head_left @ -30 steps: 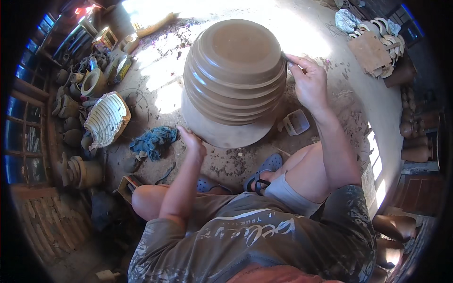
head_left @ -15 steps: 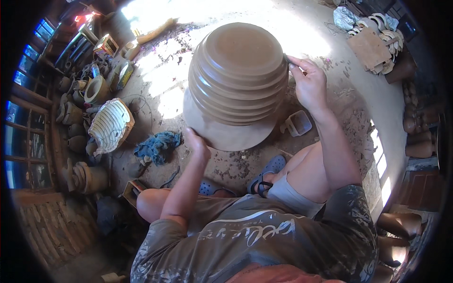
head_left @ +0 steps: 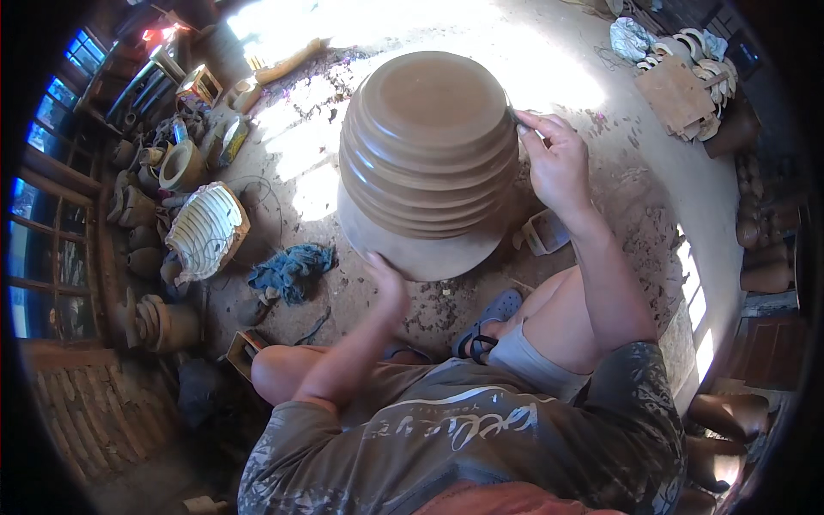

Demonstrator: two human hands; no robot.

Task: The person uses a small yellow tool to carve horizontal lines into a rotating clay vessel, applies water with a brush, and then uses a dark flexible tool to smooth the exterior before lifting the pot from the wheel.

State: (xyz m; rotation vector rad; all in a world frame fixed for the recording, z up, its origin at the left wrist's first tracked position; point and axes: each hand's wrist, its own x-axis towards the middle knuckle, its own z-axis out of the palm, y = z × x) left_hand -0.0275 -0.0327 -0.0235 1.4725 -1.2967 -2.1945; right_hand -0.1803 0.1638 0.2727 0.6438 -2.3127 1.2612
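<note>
Ridged clay pot (head_left: 429, 154) between flat left hand (head_left: 388, 283) and pinching right hand (head_left: 556, 163), its base and the pinched thing hidden

Single head-worn fisheye, steeply downward, close over the lap.

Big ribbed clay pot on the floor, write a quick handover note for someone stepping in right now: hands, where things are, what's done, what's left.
Left hand: flat against the lower near edge of the big ribbed clay pot, holding nothing else.
Right hand: at the pot's upper right side, fingertips pinched at the wall; whether they hold a small tool cannot be told.
The pot stands on the dirt floor in front of the seated person's knees.
Nearby: blue rag to the left, small rectangular container under the right wrist.
Done: stepped ridges run round the body.
Left: probably finishing the upper right part of the wall.
</note>
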